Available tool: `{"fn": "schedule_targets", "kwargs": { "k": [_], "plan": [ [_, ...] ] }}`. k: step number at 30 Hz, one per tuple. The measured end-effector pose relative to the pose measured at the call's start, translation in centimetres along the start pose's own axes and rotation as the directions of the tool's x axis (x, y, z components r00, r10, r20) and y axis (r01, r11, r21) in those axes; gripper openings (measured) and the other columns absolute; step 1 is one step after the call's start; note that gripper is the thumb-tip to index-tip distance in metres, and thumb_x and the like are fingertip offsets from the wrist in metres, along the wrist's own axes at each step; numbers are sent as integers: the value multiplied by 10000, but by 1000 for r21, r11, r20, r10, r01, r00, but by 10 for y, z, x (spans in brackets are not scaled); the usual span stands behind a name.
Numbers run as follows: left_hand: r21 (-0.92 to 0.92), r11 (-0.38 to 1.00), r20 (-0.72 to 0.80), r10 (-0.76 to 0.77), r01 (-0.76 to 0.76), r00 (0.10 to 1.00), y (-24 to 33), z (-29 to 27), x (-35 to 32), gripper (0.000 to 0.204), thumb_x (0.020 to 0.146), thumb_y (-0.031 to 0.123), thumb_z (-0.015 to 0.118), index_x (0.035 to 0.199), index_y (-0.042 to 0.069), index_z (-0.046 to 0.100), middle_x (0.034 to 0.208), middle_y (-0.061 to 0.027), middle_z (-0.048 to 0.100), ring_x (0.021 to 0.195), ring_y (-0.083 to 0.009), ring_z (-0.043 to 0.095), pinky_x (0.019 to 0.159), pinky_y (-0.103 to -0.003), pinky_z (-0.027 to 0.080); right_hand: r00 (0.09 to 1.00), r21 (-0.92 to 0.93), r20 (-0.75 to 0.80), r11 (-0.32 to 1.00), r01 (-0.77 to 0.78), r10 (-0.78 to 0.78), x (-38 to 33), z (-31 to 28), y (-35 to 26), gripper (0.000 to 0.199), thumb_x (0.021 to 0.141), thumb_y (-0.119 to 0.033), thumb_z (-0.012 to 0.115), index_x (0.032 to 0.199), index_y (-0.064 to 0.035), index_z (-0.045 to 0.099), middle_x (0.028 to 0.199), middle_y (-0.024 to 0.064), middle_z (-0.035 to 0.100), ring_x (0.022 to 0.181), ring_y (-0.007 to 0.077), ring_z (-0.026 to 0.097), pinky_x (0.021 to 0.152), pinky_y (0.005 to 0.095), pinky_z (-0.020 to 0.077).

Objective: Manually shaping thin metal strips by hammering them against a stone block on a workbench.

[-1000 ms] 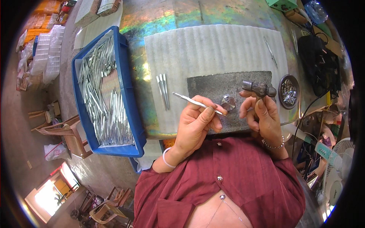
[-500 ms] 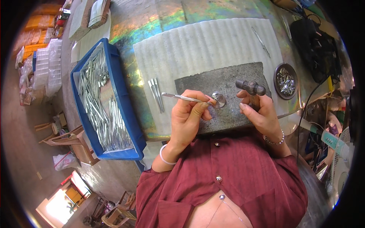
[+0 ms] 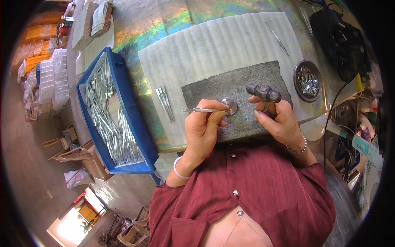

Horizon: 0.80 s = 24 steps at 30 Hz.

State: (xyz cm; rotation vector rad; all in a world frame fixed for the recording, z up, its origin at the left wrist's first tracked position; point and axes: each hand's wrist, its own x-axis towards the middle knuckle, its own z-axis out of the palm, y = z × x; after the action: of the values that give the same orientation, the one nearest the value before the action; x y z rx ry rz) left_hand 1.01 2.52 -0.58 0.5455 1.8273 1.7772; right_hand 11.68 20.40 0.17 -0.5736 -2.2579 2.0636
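Observation:
My left hand (image 3: 203, 125) pinches a slim silver metal rod (image 3: 199, 110) between thumb and fingers. Its flat end sticks out to the left, and its other end reaches the small round shiny metal block (image 3: 232, 106); whether they touch I cannot tell. That block rests on a dark grey stone slab (image 3: 247, 76). My right hand (image 3: 282, 121) is closed around the handle of a hammer (image 3: 264, 93), whose dark metal head is raised over the slab's right part. A few similar rods (image 3: 165, 105) lie side by side to the left of the slab.
A white foam sheet (image 3: 218, 41) lies under the slab. At left stands a blue tray (image 3: 138, 123) full of silver rods. To the right is a brown bowl (image 3: 299, 89) of small shiny pieces. A thin pointed metal tool (image 3: 276, 38) and a black bag (image 3: 335, 39) lie farther back.
The rod in my left hand has swung closer to level, its outer end now lower. My right hand keeps the hammer raised. The whole view has shifted slightly.

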Motion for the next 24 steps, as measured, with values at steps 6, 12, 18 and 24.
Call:
{"fn": "schedule_targets", "kwargs": {
  "k": [6,12,18,24],
  "plan": [
    [7,1000,3,3,-3,1000,0,3,0,62,877,-47,543,921,-23,579,872,-68,600,642,-97,563,568,-210,469,999,-5,-32,999,40,-40,-1,1,8,269,785,2,551,1053,20,567,616,34,519,562,78,492,571,248,414],
    [46,996,0,79,-78,997,-1,4,1,66,880,-51,534,925,-29,577,877,-81,590,680,-114,573,584,-222,487,998,-2,-36,999,47,-47,0,2,9,271,782,0,550,1051,23,567,605,35,499,553,82,479,564,249,408],
    [67,995,22,73,-74,997,1,3,1,67,885,-50,525,928,-31,573,878,-88,580,702,-126,582,613,-232,510,998,11,-41,999,50,-49,-1,3,11,278,781,0,547,1057,25,569,585,22,444,532,83,431,548,247,387],
    [95,993,15,70,-71,997,1,3,0,68,885,-52,522,929,-36,570,879,-92,581,707,-134,594,623,-239,518,999,-30,-21,999,25,-26,0,1,7,282,778,2,543,1059,19,572,589,23,450,534,82,439,547,247,388]
  ]
}}
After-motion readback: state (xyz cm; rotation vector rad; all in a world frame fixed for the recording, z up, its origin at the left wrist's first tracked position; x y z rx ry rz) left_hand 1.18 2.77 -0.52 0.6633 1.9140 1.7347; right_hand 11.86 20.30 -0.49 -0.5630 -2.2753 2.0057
